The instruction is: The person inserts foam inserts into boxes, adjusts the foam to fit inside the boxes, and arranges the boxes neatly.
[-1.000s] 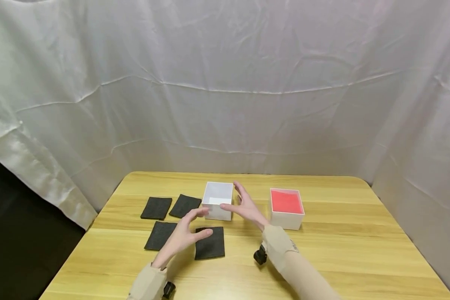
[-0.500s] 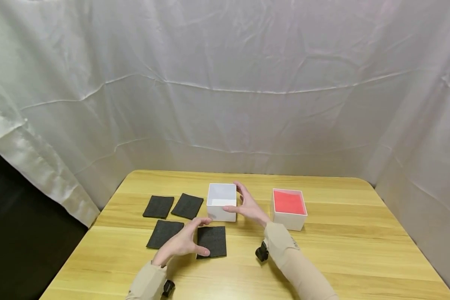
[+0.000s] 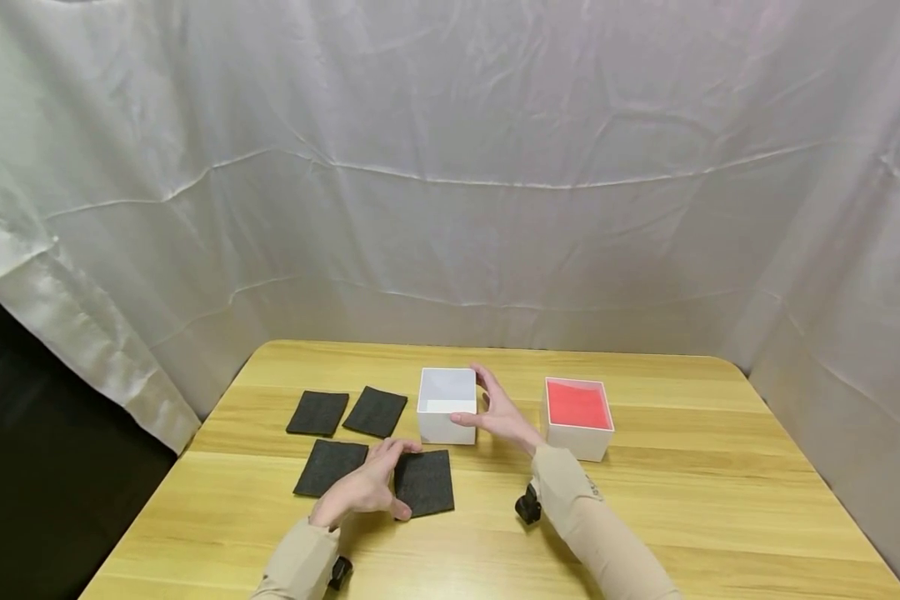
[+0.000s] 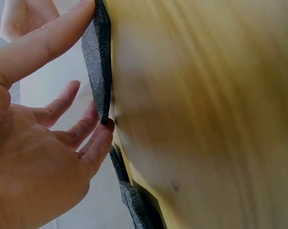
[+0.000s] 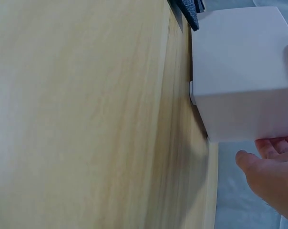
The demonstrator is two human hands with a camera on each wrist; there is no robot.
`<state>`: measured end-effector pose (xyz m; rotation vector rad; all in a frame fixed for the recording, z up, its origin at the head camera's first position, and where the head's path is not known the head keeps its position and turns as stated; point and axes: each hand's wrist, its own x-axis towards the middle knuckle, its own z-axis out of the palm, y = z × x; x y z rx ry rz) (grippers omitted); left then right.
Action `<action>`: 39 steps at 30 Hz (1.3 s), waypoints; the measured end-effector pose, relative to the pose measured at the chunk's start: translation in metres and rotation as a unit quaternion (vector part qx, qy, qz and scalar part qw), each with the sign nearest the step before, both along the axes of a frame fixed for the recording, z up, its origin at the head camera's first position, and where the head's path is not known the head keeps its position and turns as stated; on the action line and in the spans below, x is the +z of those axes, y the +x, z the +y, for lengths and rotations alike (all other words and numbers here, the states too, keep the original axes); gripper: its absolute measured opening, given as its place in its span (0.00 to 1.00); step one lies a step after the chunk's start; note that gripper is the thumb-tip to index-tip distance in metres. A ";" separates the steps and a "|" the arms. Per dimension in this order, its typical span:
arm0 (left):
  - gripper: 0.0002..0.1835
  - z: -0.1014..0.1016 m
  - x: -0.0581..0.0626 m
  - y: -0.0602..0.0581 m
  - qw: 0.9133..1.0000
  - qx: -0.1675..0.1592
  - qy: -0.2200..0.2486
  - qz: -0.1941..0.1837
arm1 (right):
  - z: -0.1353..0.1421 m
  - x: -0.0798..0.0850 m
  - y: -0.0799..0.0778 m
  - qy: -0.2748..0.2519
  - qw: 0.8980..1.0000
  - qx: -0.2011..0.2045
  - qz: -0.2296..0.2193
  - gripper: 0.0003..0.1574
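With the left hand [image 3: 367, 487], holding the near-right black square [image 3: 426, 483] by opposite edges, thumb and fingers [image 4: 44, 47] curved and spread across it. With the right hand [image 3: 502, 421], gripping a white box [image 3: 438, 428] at its right side, fingers well apart, thumb on the near wall, others toward the far one. Looking into that box, just beyond the held square: pale inner walls and a brighter white patch at the bottom. Farther right, apart from the hand: a second white box [image 3: 579, 444], filled near the rim with flat red material [image 3: 576, 406]. Leftward, lying flat on the wooden surface [image 3: 690, 500]: three more black squares [image 3: 317, 413].
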<state>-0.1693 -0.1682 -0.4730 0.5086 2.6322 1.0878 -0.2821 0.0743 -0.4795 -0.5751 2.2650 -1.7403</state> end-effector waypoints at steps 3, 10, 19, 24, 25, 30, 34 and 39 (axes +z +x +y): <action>0.48 0.003 0.001 0.000 1.000 0.007 -0.012 0.000 | 0.000 0.000 -0.001 0.001 1.000 0.000 -0.002 0.61; 0.51 0.005 -0.001 -0.001 1.000 0.006 -0.016 0.023 | 0.001 -0.001 -0.001 0.001 1.000 0.001 -0.003 0.60; 0.48 0.002 0.003 0.002 0.999 0.007 0.000 0.032 | 0.000 0.000 -0.002 0.007 1.000 0.003 0.000 0.60; 0.44 0.002 0.004 0.001 0.999 0.034 0.009 0.024 | 0.000 -0.002 -0.003 0.010 1.000 0.001 0.003 0.60; 0.43 0.002 0.004 0.001 0.999 0.037 0.014 0.024 | 0.000 0.002 0.000 0.009 1.000 0.002 0.001 0.60; 0.41 -0.001 0.005 0.001 0.997 0.058 0.042 0.011 | 0.000 0.003 0.001 0.008 1.000 0.001 -0.003 0.62; 0.41 -0.006 0.008 0.001 0.996 0.060 0.066 0.000 | 0.001 -0.002 -0.002 0.006 1.000 -0.001 -0.002 0.64; 0.42 -0.012 0.014 0.001 0.991 0.067 0.111 -0.045 | 0.001 -0.002 -0.002 0.006 1.000 -0.001 -0.001 0.63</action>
